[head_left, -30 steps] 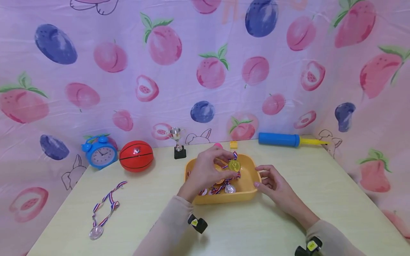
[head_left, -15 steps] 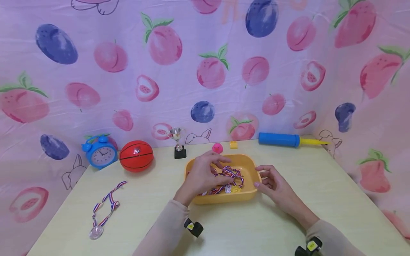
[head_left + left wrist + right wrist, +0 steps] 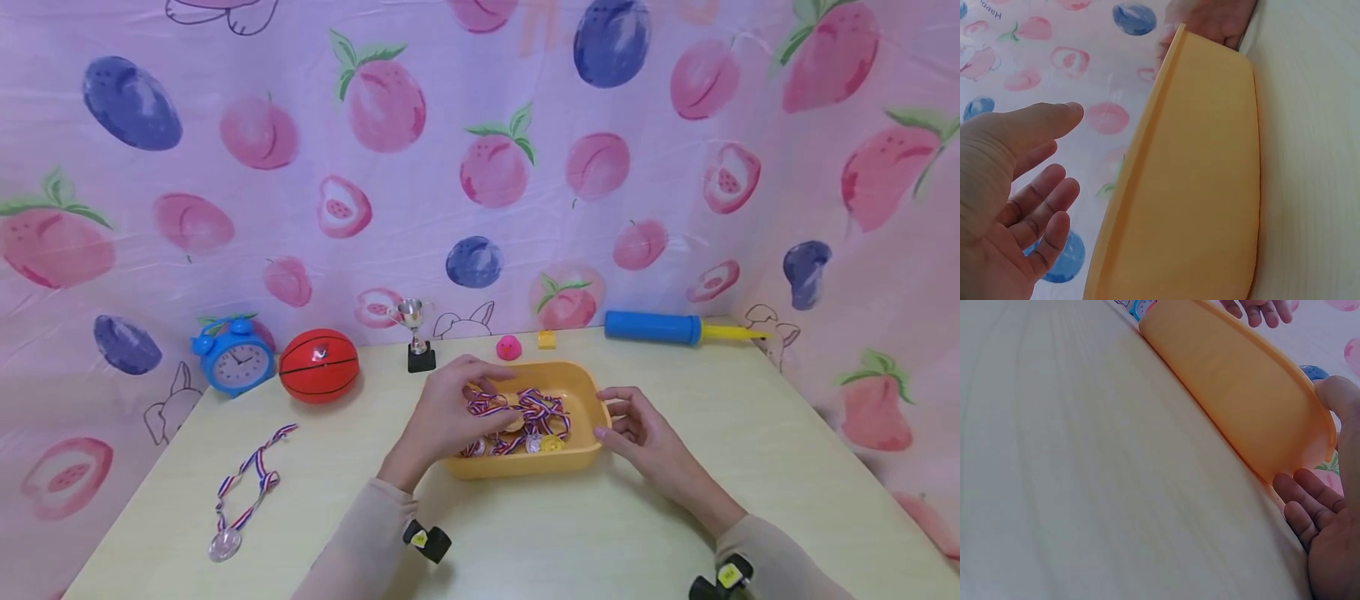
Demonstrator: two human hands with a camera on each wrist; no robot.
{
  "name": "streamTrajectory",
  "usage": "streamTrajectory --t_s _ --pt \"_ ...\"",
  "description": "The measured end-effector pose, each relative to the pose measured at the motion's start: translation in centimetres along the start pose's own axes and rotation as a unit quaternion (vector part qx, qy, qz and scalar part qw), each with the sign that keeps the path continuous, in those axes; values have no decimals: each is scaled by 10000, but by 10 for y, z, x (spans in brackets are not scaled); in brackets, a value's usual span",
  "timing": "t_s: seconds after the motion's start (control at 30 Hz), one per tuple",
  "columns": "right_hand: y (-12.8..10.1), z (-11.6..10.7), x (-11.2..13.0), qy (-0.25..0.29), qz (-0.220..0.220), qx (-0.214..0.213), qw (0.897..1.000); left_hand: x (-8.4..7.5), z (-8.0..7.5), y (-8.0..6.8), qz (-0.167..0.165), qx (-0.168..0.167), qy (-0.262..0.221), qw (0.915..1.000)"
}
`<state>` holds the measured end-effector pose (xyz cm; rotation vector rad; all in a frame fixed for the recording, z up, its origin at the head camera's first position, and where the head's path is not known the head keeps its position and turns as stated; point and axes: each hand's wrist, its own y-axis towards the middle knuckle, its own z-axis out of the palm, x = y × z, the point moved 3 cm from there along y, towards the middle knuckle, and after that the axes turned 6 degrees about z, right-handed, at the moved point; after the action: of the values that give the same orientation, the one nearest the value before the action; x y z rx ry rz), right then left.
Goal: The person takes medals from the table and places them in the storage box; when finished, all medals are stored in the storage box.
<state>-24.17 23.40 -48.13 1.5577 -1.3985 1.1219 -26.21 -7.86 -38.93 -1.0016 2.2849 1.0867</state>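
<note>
A: From the head camera, your left hand (image 3: 442,412) hangs over the left end of the shallow orange plastic tray (image 3: 585,385), fingers spread and relaxed, holding nothing. Its fingertips are at the tangle of red, white and blue medal ribbons (image 3: 525,410) in the tray.

B: And your right hand (image 3: 637,429)?

A: It rests at the tray's right end, thumb on the rim, the other fingers loosely curled beside the wall. The tray sits mid-table on the pale yellow tabletop (image 3: 750,433). Behind it are a small pink toy (image 3: 509,347), a small silver trophy cup on a black base (image 3: 416,333) and a blue air pump with a yellow nozzle (image 3: 667,327). Far left stand a blue alarm clock (image 3: 232,357) and a red toy basketball (image 3: 318,366), with one silver medal on a striped ribbon (image 3: 238,496) lying nearer you.

B: Left wrist view?

A: Your palm (image 3: 1004,212) faces up, fingers loose and empty, just beside the tray's outer wall (image 3: 1197,187).

B: Right wrist view?

A: Your thumb (image 3: 1344,419) lies against the tray's rim (image 3: 1254,344), and your fingers (image 3: 1310,500) touch its lower wall; you are steadying it, not clenching it
</note>
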Motion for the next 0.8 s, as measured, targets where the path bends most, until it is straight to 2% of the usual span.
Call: streamTrajectory --t_s 0.33,0.53,0.8 --pt "0 -2 1 -64 -11 -42 10000 15 -31 -23 -122 -284 169 9994" --pt "1 -2 3 -94 -2 -78 9999 17 -51 -37 -162 -415 496 9978" --pt "0 0 2 -41 67 -30 10000 25 -74 -70 -308 -556 929 9936"
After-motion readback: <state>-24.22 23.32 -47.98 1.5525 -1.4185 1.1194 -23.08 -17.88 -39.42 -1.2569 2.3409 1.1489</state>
